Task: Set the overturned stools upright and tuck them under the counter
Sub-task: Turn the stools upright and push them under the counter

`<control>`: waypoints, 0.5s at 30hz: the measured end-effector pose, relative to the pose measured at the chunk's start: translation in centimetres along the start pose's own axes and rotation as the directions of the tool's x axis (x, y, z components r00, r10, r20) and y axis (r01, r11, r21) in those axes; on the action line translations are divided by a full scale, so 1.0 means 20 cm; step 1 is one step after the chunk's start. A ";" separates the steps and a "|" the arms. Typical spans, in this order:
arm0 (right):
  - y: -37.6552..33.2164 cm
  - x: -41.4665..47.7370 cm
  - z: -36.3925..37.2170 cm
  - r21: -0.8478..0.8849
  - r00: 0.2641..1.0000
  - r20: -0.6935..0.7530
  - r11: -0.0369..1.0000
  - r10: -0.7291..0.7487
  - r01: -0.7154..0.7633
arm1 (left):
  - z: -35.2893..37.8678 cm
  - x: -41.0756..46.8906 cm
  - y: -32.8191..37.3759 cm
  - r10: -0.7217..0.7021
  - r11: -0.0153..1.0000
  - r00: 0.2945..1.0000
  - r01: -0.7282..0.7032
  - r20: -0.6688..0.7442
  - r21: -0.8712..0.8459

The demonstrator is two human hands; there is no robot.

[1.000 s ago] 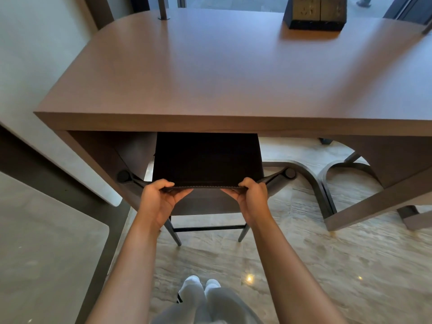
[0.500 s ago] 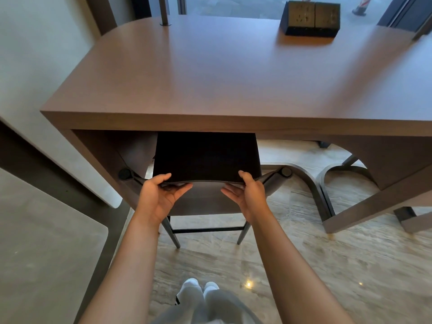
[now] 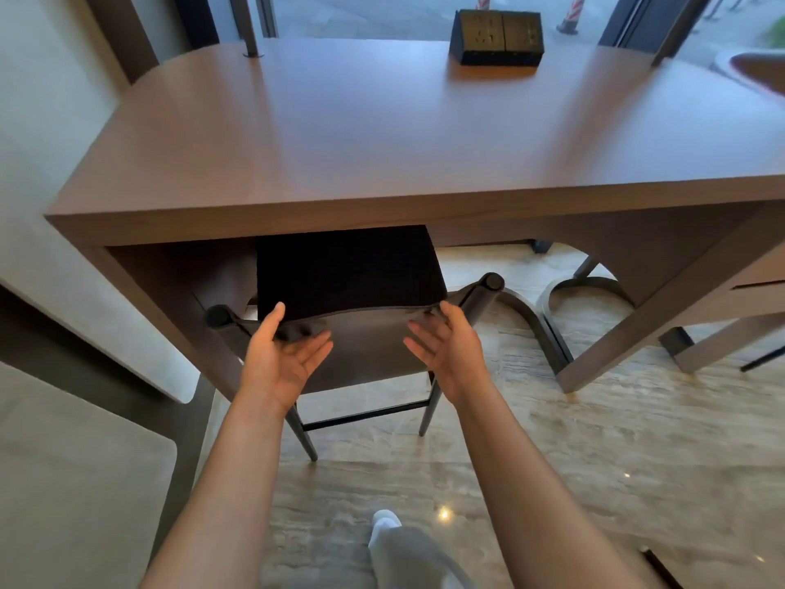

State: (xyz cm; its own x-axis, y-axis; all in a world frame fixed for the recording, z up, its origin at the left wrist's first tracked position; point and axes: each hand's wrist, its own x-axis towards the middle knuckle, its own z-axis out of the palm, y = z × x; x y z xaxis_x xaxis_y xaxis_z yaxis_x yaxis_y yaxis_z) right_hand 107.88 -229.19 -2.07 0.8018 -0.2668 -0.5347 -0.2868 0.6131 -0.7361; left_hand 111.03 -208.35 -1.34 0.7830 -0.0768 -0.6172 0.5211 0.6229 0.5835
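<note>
Head view: loose-fingered left hand [image 3: 282,359], right hand [image 3: 446,350] flank stool [image 3: 348,269] under counter [image 3: 382,142].

The dark-framed stool [image 3: 348,274] stands upright on the pale marble floor [image 3: 594,440]. Its black, textured square seat is pushed in beneath the near edge of the brown wooden worktop [image 3: 382,133], toward the worktop's left end. A brown panel hangs below the seat's near edge, and round-ended dark rails jut out at either side. Two thin near legs, joined by a crossbar, stand out from under the worktop.
</note>
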 end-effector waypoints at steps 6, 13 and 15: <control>0.08 -0.25 0.00 0.083 0.992 -0.004 0.989 -0.125 0.125 | -0.03 -0.12 0.04 -0.072 0.986 0.983 0.045 0.168 0.160; 0.23 -0.60 -0.09 0.200 0.965 -0.154 0.950 -0.213 0.242 | -0.06 -0.31 0.01 -0.143 0.936 0.931 0.017 0.335 0.351; 0.26 -0.70 -0.16 0.234 0.951 -0.211 0.933 -0.226 0.273 | -0.05 -0.37 -0.03 -0.179 0.920 0.911 0.022 0.370 0.391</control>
State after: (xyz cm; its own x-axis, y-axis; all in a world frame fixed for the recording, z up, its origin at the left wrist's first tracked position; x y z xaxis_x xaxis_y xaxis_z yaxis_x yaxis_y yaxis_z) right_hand 93.47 -224.60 0.20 0.7164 -0.5493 -0.4301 0.0742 0.6730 -0.7359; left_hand 104.58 -207.36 2.26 0.7461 -0.4700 -0.4715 0.6293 0.2667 0.7300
